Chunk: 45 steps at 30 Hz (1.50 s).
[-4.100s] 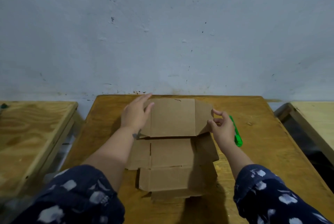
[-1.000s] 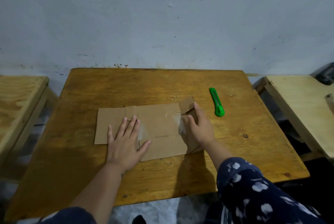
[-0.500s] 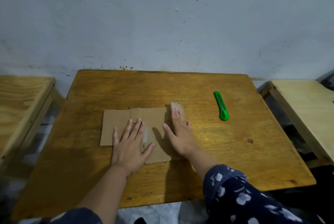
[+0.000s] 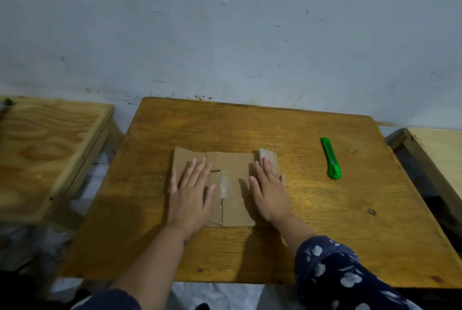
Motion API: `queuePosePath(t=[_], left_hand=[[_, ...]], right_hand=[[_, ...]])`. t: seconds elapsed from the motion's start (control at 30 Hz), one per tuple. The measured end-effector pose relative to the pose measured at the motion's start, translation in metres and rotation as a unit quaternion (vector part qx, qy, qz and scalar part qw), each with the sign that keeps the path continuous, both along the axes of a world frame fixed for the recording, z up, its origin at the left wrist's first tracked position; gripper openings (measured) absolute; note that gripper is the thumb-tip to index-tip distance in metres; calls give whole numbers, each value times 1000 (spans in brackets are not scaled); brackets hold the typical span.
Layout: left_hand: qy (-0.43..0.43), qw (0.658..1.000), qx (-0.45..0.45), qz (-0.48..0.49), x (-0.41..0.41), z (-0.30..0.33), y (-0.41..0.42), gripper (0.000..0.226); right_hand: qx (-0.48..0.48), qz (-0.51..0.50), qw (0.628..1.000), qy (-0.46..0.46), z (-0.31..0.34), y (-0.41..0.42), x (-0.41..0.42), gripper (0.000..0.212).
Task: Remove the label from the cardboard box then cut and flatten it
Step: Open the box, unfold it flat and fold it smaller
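The brown cardboard box (image 4: 231,167) lies flat in the middle of the wooden table (image 4: 312,209), its panels folded over one another. A strip of clear tape (image 4: 224,187) shines on its middle seam. My left hand (image 4: 190,193) rests palm down on the left half, fingers spread. My right hand (image 4: 268,188) lies palm down on the right half, its fingertips reaching a small taped flap at the far right corner. Neither hand holds anything. A green utility knife (image 4: 331,158) lies on the table to the right of the box, apart from both hands.
A grey wall (image 4: 225,34) stands behind the table. A lighter wooden table (image 4: 45,149) stands to the left across a gap, and another pale table (image 4: 437,154) to the right. The table's near edge runs just in front of my forearms.
The box went from standing folded panels to lying flat. In the last second my right hand moved from gripping the right flap to lying flat on it; my left hand stayed pressed on the left half.
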<state>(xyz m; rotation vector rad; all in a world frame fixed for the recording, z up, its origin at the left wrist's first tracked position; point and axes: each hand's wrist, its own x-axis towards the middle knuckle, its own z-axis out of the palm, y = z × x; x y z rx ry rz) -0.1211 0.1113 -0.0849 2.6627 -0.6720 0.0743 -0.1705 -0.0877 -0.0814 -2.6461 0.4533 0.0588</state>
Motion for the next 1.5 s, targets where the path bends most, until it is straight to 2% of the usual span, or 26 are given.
queuePosePath(t=[0.1, 0.2, 0.33, 0.4, 0.53, 0.7, 0.97, 1.13, 1.2, 1.33, 1.4, 1.5], left_hand=[[-28, 995, -47, 79, 13, 7, 23, 60], [32, 987, -81, 132, 22, 9, 44, 67], [83, 991, -3, 109, 30, 3, 60, 80], [104, 989, -1, 103, 31, 6, 58, 76], [155, 980, -46, 117, 27, 24, 46, 64], [218, 962, -102, 131, 26, 14, 38, 69], [224, 945, -219, 90, 15, 13, 15, 52], [217, 919, -309, 112, 8, 30, -2, 50], [230, 897, -353, 135, 8, 33, -9, 50], [291, 844, -419, 167, 4, 33, -21, 72], [311, 826, -437, 172, 0, 35, -27, 62], [314, 823, -442, 169, -5, 42, -36, 56]], right_hand=[[53, -32, 998, -23, 11, -4, -4, 56], [108, -57, 991, -56, 24, -11, -7, 55], [112, -57, 989, -77, 28, -20, -10, 53], [116, -61, 988, -80, 26, -21, -10, 53], [112, -66, 988, -83, 23, -20, -8, 53], [110, -65, 988, -85, 22, -20, -8, 53], [115, -63, 987, -91, 23, -18, -9, 53], [120, -67, 986, -94, 24, -19, -10, 52], [120, -70, 986, -95, 24, -21, -11, 53], [124, -72, 986, -90, 26, -26, -12, 54], [126, -72, 985, -91, 25, -29, -13, 55], [138, -71, 983, -95, 25, -31, -13, 54]])
